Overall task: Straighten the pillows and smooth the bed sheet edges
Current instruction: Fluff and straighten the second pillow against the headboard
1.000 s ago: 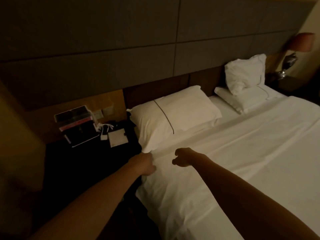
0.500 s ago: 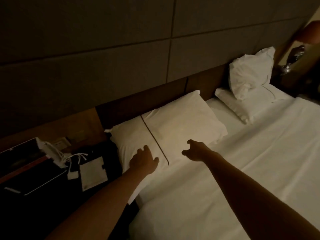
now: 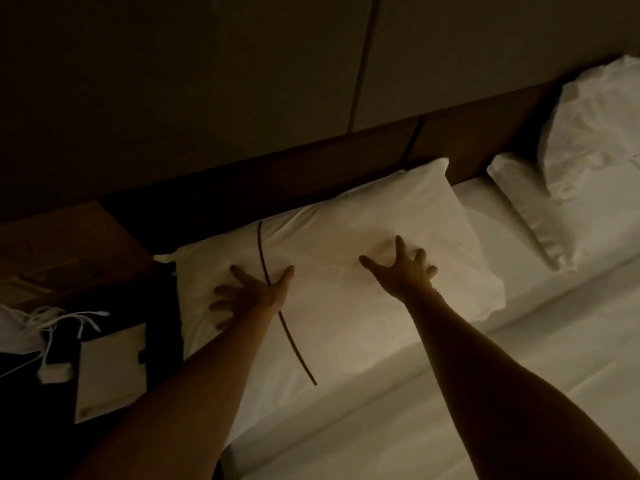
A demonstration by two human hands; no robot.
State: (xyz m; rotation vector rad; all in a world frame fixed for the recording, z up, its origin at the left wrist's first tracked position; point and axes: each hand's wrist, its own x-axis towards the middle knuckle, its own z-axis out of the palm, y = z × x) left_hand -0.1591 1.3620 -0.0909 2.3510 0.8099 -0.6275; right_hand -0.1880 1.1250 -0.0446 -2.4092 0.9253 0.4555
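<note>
A white pillow (image 3: 346, 233) with a thin dark stripe lies flat at the head of the bed, against the dark headboard. My left hand (image 3: 251, 294) rests spread on its left part, across the stripe. My right hand (image 3: 403, 270) presses with fingers apart on its middle. Both hands are flat and hold nothing. The white bed sheet (image 3: 433, 403) covers the mattress below the pillow. At the right, a flat pillow (image 3: 530, 206) lies with a crumpled pillow (image 3: 595, 133) leaning on it.
A dark bedside table (image 3: 114, 306) stands left of the bed, with a white card (image 3: 110, 372) and white cables with a charger (image 3: 52, 330) on it. The padded wall panel (image 3: 207, 81) rises behind the wooden headboard (image 3: 329, 171).
Both hands left the sheet edge and moved up onto the near pillow, fingers now spread flat. The view moved closer and tilted down toward the pillow.
</note>
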